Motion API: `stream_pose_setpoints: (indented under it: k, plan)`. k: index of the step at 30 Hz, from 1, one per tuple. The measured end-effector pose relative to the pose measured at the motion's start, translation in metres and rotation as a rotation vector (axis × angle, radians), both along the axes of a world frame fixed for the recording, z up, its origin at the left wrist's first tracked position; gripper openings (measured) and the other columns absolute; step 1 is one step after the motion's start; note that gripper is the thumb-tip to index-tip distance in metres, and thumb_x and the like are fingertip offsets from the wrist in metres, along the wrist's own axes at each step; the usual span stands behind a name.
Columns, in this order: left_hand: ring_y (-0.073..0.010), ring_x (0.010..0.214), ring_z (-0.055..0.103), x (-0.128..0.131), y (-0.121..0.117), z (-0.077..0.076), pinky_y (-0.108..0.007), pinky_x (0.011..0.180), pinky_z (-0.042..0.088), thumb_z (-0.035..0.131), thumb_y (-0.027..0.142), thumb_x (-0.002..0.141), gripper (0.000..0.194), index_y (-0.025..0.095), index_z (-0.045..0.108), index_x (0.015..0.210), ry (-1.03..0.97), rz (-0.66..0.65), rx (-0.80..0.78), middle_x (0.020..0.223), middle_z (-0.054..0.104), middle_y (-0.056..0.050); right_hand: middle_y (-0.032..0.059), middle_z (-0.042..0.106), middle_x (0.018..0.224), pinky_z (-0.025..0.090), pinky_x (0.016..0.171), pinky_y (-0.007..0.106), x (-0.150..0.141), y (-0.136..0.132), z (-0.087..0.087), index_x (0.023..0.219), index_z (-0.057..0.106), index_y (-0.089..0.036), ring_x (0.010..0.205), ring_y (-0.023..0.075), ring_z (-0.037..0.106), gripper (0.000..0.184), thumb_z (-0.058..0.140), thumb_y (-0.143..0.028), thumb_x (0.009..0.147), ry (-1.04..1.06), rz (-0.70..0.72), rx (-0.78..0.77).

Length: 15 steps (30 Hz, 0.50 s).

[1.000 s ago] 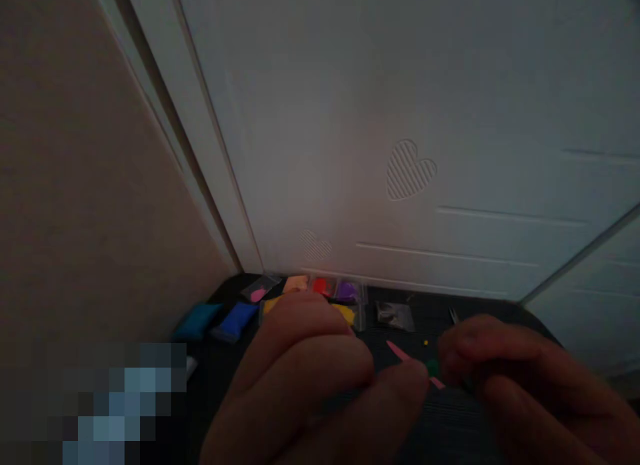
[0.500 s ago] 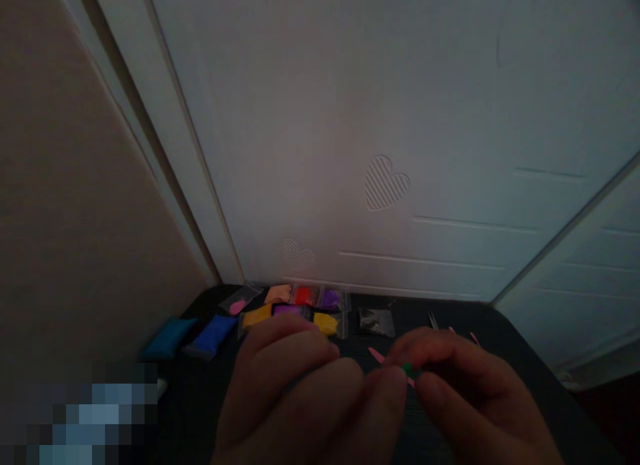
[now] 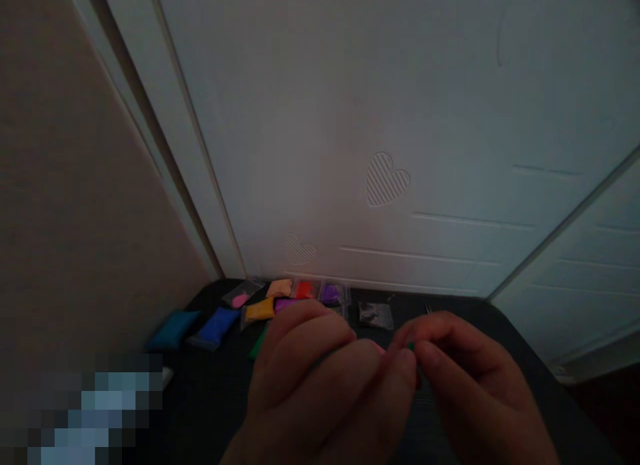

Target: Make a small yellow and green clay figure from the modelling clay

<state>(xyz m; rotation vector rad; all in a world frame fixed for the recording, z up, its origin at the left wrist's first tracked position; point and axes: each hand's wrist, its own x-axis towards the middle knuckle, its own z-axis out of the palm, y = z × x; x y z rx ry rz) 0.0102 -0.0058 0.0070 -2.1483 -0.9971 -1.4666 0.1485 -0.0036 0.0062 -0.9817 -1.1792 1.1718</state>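
Close together over the dark table (image 3: 210, 398), my left hand (image 3: 325, 385) and my right hand (image 3: 475, 378) meet at the fingertips. A tiny piece of green clay (image 3: 411, 345) shows between them, mostly covered by the fingers. The left fingers are curled, with thumb and forefinger pressed together at the piece. My right thumb and forefinger pinch it from the other side. Behind the left hand a green packet (image 3: 259, 343) peeks out. A bit of a pink tool (image 3: 377, 347) appears just beyond the fingertips.
Small clay packets line the back: teal (image 3: 173, 329), blue (image 3: 215, 327), orange-yellow (image 3: 259, 309), peach (image 3: 280, 288), red (image 3: 306, 289), purple (image 3: 334, 293) and black (image 3: 375, 315). A clear bag with pink clay (image 3: 241, 299) lies left. A white panel (image 3: 300, 151) rises behind; a blurred-out object (image 3: 95, 418) sits front left.
Both hands have risen slightly, and the left has shifted right, closer to the right. The green packet has come into view; the yellow packet and pink tools are now largely covered.
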Motion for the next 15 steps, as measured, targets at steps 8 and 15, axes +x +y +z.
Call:
stream_pose_setpoints:
  k: [8,15]
  plan:
    - [-0.0149,0.074,0.053,-0.01,0.017,0.005,-0.03,0.073,0.047,0.065,0.024,0.062,0.022,0.026,0.06,0.084,0.025,-0.121,-0.01,0.066,0.059,0.002,0.0017,0.058,0.059,0.042,0.049,0.022,0.006,0.003,-0.001,0.066,0.061,-0.022,0.055,0.0123,0.052,0.009,0.058,-0.029,0.069,0.021,-0.04,0.126]
    - [-0.0171,0.07,0.055,-0.008,0.015,0.015,-0.031,0.064,0.05,0.062,0.03,0.065,0.01,0.028,0.061,0.075,-0.073,-0.153,-0.129,0.062,0.058,0.001,0.0013,0.058,0.061,0.04,0.047,0.024,-0.002,-0.003,0.001,0.067,0.063,-0.027,0.056,0.0144,0.052,0.004,0.06,-0.03,0.068,0.01,-0.168,0.242]
